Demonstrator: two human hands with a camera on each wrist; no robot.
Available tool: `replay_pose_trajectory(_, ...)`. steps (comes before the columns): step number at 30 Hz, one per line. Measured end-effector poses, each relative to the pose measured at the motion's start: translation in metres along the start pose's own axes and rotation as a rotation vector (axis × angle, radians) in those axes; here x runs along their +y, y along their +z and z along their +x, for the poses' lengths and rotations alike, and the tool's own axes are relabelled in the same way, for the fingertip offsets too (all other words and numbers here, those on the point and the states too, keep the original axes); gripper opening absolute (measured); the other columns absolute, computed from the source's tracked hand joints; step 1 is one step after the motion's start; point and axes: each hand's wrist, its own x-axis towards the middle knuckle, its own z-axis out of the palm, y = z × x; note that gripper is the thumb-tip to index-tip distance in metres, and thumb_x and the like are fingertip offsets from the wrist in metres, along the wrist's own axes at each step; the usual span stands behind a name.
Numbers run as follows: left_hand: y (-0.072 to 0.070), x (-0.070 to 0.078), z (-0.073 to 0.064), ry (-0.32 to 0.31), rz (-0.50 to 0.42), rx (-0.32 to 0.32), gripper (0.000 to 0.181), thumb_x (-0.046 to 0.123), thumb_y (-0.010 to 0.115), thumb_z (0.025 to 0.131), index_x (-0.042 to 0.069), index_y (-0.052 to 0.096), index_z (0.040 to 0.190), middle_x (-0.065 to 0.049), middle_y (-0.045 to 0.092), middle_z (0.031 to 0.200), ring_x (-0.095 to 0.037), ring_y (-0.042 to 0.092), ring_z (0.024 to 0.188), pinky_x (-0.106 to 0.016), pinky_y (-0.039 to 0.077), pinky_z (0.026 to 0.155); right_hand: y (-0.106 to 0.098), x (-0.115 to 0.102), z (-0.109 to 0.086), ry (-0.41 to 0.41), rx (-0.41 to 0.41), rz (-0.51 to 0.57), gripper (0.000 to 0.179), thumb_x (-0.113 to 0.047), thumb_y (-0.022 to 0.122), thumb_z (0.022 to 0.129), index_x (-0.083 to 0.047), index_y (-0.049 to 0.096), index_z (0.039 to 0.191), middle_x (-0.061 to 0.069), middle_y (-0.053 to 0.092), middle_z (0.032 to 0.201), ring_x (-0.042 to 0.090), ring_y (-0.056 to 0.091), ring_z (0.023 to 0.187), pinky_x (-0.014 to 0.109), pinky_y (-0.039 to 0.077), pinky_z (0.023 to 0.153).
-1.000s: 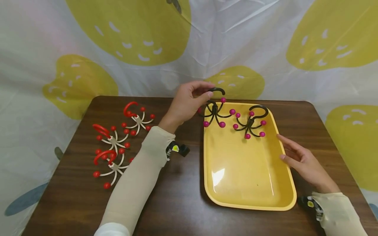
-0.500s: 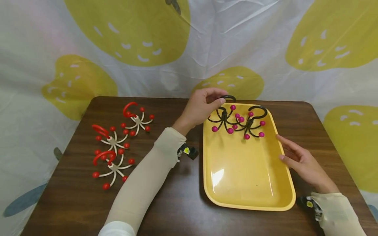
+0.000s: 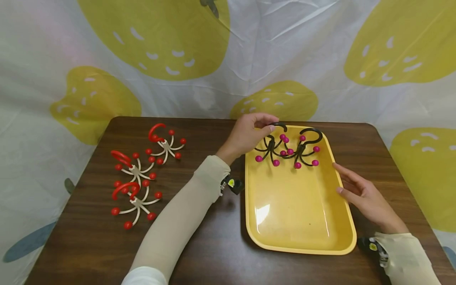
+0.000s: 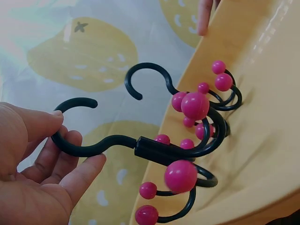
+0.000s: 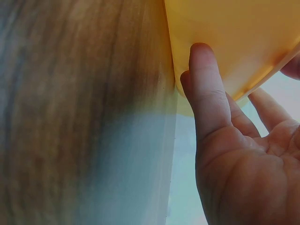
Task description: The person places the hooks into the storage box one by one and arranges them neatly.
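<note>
My left hand (image 3: 244,136) pinches the curved hook of a black claw hook hanger (image 3: 271,145) with pink balls on its arms, over the far left corner of the yellow tray (image 3: 295,209). In the left wrist view, thumb and fingers meet the hook while the pink-tipped arms hang at the tray's side. Beside it, a second black hanger (image 3: 301,148) rests in the far right part of the tray, its hook tilted right. My right hand (image 3: 370,202) lies along the tray's right side, fairly straight fingers (image 5: 208,89) touching the outer wall.
Several white hook hangers with red hooks and red balls stand on the left of the brown wooden table (image 3: 206,237): a far one (image 3: 166,145), a middle one (image 3: 136,170) and a near one (image 3: 137,202). A fruit-patterned cloth (image 3: 199,95) hangs behind.
My left hand has carried the black hanger rightward and down, from above the tray's far left corner to close beside the second black hanger. The right hand has stayed in place.
</note>
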Motion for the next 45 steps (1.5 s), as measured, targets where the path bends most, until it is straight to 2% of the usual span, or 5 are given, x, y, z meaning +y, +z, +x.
replay_pose_trajectory(18,0.006,-0.017,-0.003,-0.085,0.076,-0.046,0.023,0.019,0.07,0.104,0.015,0.077,0.125,-0.002,0.078,0.122,-0.012,0.072,0.107,-0.024,0.057,0.086,0.003,-0.001,0.002,0.002,0.014,0.017,0.064,-0.008,0.06,0.107,-0.016,0.035,0.166,-0.005,0.047,0.162,-0.016,0.054,0.126,0.011,0.055,0.092)
replay_pose_trajectory(22,0.006,-0.019,-0.003,-0.075,0.082,-0.041,0.023,0.018,0.071,0.103,0.014,0.077,0.125,-0.002,0.078,0.12,-0.015,0.072,0.108,-0.024,0.058,0.089,0.003,-0.001,0.003,-0.001,0.007,0.015,0.065,-0.008,0.06,0.108,-0.017,0.035,0.167,-0.005,0.046,0.162,-0.016,0.054,0.126,0.012,0.055,0.091)
replay_pose_trajectory(31,0.007,-0.022,-0.005,-0.07,0.046,-0.048,0.027,0.019,0.071,0.103,0.01,0.075,0.128,-0.005,0.077,0.12,-0.015,0.071,0.109,-0.025,0.056,0.09,0.002,0.0,0.003,-0.017,0.015,0.014,0.065,-0.005,0.061,0.106,-0.014,0.036,0.166,-0.016,0.049,0.156,-0.016,0.056,0.124,0.013,0.057,0.09)
replay_pose_trajectory(37,0.006,-0.022,-0.005,-0.073,0.054,-0.049,0.027,0.022,0.072,0.103,0.013,0.075,0.129,-0.002,0.077,0.12,-0.014,0.071,0.111,-0.026,0.056,0.091,0.001,0.0,0.003,-0.016,-0.003,-0.001,0.065,-0.008,0.059,0.108,-0.014,0.033,0.167,-0.01,0.048,0.159,-0.015,0.055,0.125,0.013,0.056,0.09)
replay_pose_trajectory(45,0.004,-0.019,-0.007,-0.07,0.08,-0.035,0.028,0.023,0.072,0.103,0.013,0.075,0.129,0.001,0.077,0.12,-0.013,0.071,0.116,-0.025,0.058,0.093,0.002,-0.001,0.004,0.0,0.015,0.02,0.064,-0.007,0.061,0.107,-0.015,0.036,0.166,-0.012,0.05,0.156,-0.014,0.057,0.124,0.014,0.058,0.089)
